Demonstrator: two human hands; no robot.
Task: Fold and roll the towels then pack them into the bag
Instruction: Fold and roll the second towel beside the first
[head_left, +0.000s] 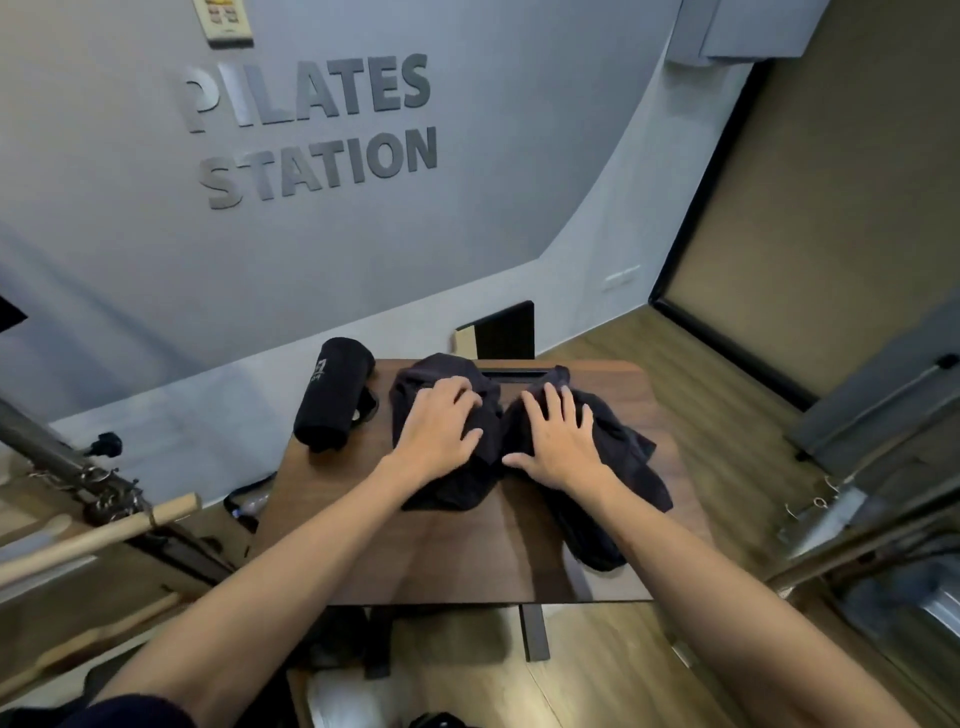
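Note:
Two crumpled black towels lie on a small wooden table (467, 561). My left hand (441, 421) rests flat, fingers spread, on the left towel (447, 488). On the right towel (623, 467), which trails toward the table's front right corner, my right hand (558, 441) lies the same way. A black cylindrical bag (332, 395) with a small white logo lies on its side at the table's back left corner, apart from both hands.
A grey wall with raised lettering stands right behind the table. Wooden poles and metal frame parts (93, 499) crowd the left side. More metal equipment (852, 499) sits at the right. A dark panel (504, 332) leans against the wall behind the table.

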